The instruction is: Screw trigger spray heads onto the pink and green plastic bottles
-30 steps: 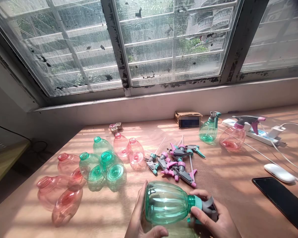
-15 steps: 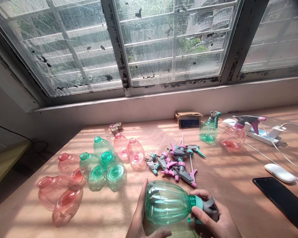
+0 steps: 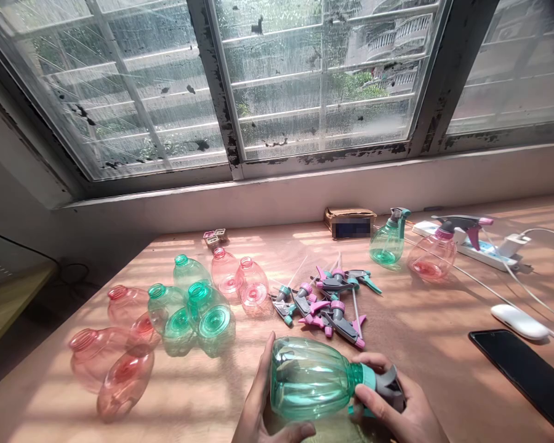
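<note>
Toward the near side of the wooden surface point(image 3: 420, 332), whose front edge is out of view, a green spray bottle point(image 3: 311, 378) lies sideways between two hands, neck pointing to the surface's right side. The left hand point(image 3: 257, 409) cups its base loosely, thumb spread wide from the fingers; the right hand point(image 3: 410, 406) is curled closely around the grey spray head point(image 3: 390, 384) and its pale collar at the neck.

The smooth plastic could spin or slide in that loose left palm if the right hand twists hard. A slanted collar could catch its thread crookedly; whether it is seated cannot be told. A leftward swing of the bottle's base might topple the headless bottles point(image 3: 191, 307), which crowd together. Tubes crossing in the spray-head pile point(image 3: 330, 301) could snag and drag neighbours along.

Counting necks, seven headless bottles stand toward the left edge: four red, three green. Whether the nearest red oval is another one is unclear. The pile right of them overlaps too much for an exact count: at least five heads, two green-trimmed, the others pink. Near the back edge are two headed bottles, one green point(image 3: 386, 246), one red point(image 3: 433, 257), and one cardboard box point(image 3: 351, 221). One phone point(image 3: 521, 375) lies toward the right edge.
</note>
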A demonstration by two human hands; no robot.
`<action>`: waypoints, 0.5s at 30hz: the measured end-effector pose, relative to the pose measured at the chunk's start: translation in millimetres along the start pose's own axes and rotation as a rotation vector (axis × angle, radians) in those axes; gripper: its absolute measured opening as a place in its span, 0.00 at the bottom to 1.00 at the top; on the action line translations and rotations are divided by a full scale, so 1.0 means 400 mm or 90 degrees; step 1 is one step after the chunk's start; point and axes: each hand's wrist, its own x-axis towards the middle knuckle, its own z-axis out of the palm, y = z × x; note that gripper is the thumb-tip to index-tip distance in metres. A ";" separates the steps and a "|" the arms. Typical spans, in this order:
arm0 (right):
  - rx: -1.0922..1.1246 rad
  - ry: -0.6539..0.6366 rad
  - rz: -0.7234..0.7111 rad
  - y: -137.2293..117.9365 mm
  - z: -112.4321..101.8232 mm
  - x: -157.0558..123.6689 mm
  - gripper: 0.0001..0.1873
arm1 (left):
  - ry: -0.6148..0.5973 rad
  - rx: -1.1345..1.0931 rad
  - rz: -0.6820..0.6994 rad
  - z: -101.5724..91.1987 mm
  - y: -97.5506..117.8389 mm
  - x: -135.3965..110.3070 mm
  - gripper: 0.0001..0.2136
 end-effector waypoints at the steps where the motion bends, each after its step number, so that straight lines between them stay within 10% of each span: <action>1: -0.001 -0.005 -0.005 0.002 -0.001 0.001 0.28 | 0.001 -0.003 -0.003 0.001 0.002 -0.001 0.54; 15: 0.027 0.003 -0.028 0.018 0.002 0.006 0.27 | -0.005 0.054 -0.002 -0.006 -0.004 0.001 0.56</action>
